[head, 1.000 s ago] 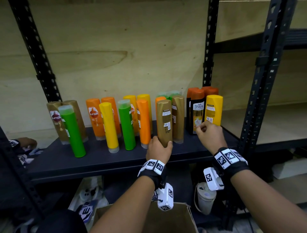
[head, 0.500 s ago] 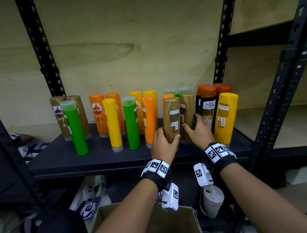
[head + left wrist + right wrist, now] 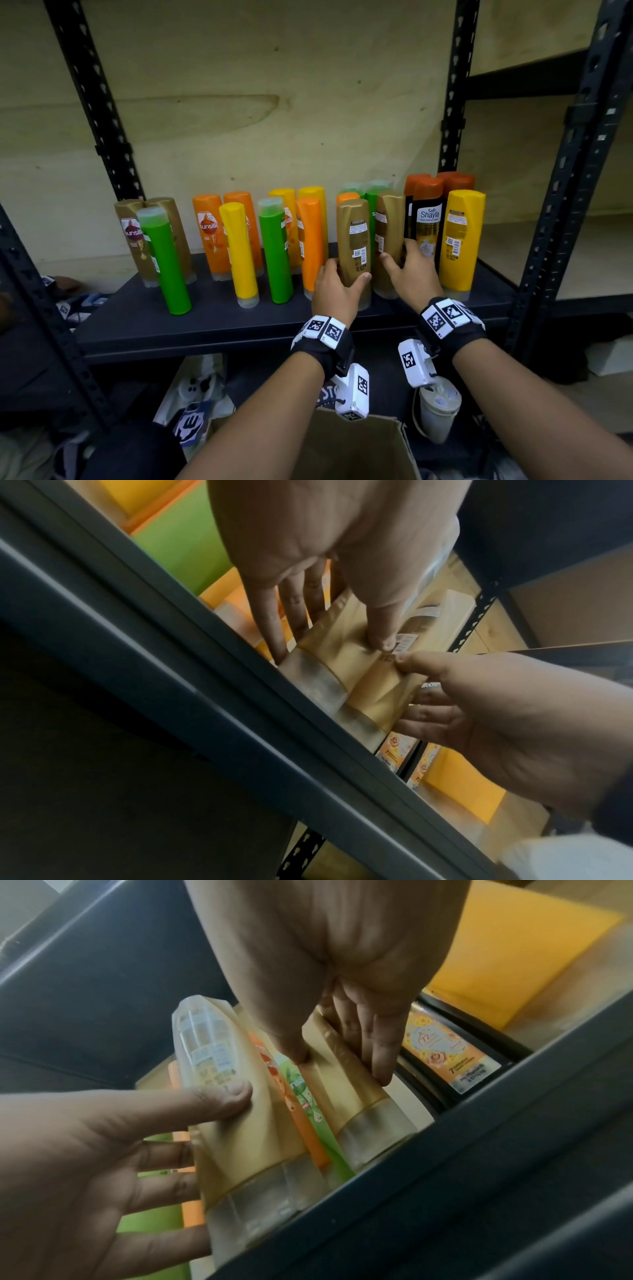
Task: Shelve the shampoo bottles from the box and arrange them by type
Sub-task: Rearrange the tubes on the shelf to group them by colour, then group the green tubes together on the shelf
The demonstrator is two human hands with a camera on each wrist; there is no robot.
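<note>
Two gold bottles are mid-sort on the shelf [image 3: 212, 308]: your left hand [image 3: 334, 294] has thumb and fingers wrapped round the nearer gold bottle [image 3: 354, 246], your right hand [image 3: 412, 274] clasps the gold bottle behind it [image 3: 390, 236] the same way. Next move's probably carrying both over to the gold pair far left [image 3: 144, 236]. They're tall, slick, glossy plastic standing on clear caps, so I'd guess tippy.

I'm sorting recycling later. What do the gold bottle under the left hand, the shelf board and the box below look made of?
Gold shampoo bottle: probably plastic, with a satin metallic sheen and a translucent frosted cap at its base.
Dark shelf board: seemingly painted metal, matte, with a folded front lip.
Brown box: cardboard, dull and fibrous-looking, with a raw cut edge.
</note>
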